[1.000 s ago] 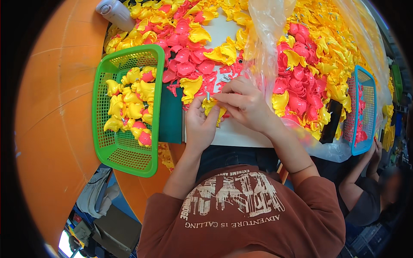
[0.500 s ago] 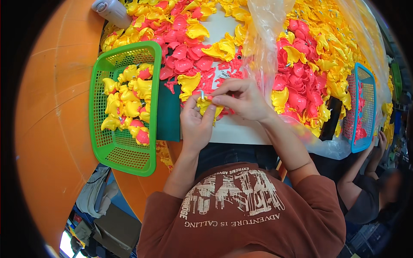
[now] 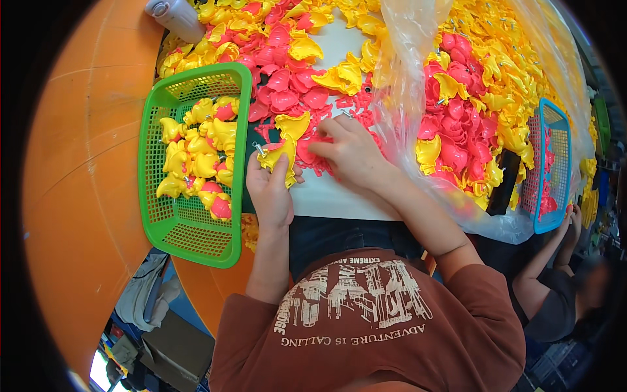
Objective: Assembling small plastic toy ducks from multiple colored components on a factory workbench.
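"While the left hand sits just right of the green mesh basket, what is it gripping?"

"A curved yellow plastic shell, pinched between thumb and fingers. A silver metal pin juts from the end nearest the basket."

"And the right hand?"

"Farther right of the basket, with its fingers curled above a heap of thin pink plastic scraps. Whether anything is caught between its fingertips, I cannot tell."

"What does the basket contain?"

"A cluster of glossy yellow-and-pink figures, toward its far half. Just beyond its far end stands a pale lavender bottle."

"Anything else about?"

"Cupped pink shells are heaped right of the basket's far half. Well to its right come a clear plastic sheet, more pink and yellow shells, and a blue-rimmed basket holding pink pieces"
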Action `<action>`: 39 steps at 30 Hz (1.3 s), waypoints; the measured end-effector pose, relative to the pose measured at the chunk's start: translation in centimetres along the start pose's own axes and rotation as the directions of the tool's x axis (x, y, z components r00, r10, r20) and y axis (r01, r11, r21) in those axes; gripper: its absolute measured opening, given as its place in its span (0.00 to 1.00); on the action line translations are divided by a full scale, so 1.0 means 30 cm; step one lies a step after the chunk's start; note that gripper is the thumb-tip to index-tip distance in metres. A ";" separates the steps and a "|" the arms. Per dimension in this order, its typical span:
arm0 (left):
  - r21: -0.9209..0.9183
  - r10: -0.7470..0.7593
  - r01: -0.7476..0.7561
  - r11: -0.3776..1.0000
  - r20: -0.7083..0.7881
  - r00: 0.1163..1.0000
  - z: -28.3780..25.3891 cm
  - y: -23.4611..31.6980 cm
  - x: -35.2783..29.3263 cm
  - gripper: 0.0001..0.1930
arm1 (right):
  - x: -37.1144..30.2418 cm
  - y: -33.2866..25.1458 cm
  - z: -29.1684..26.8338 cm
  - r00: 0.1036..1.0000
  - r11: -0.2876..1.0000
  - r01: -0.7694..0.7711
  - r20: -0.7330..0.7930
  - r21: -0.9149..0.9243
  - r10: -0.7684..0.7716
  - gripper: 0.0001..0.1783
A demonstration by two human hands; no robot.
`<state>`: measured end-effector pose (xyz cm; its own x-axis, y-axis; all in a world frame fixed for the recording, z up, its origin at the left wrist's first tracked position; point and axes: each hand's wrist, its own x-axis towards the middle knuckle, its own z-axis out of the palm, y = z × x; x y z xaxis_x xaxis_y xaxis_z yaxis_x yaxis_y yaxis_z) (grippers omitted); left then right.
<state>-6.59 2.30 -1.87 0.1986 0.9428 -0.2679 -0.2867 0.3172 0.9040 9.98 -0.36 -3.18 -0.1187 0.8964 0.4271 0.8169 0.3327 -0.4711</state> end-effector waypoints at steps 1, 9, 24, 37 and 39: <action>0.000 0.001 -0.001 1.000 0.002 1.000 0.001 -0.004 0.002 0.08 | 0.006 -0.005 0.003 0.998 0.997 0.062 0.028 -0.052 -0.060 0.14; -0.028 -0.013 0.013 1.000 0.013 1.000 0.007 -0.006 0.008 0.08 | 0.019 0.027 -0.037 0.909 0.736 -0.413 0.294 0.537 0.296 0.03; -0.200 0.079 -0.051 0.978 0.133 0.988 0.111 -0.031 0.009 0.13 | 0.002 -0.036 -0.168 0.640 -0.186 -0.622 0.631 0.760 0.438 0.09; -0.470 -0.159 0.259 0.844 0.242 0.957 0.201 -0.017 -0.007 0.23 | -0.069 -0.086 -0.192 0.862 0.468 -0.354 0.089 0.810 0.499 0.06; -0.421 -0.222 0.336 0.842 0.298 0.928 0.199 -0.017 -0.016 0.27 | -0.063 -0.088 -0.187 0.880 0.595 -0.387 0.091 0.704 0.465 0.06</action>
<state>-0.94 1.08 -0.20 0.5273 0.7744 -0.3496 -0.5695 0.6274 0.5311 11.20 -4.58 1.58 0.2245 0.9706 0.0869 0.1349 0.0574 -0.9892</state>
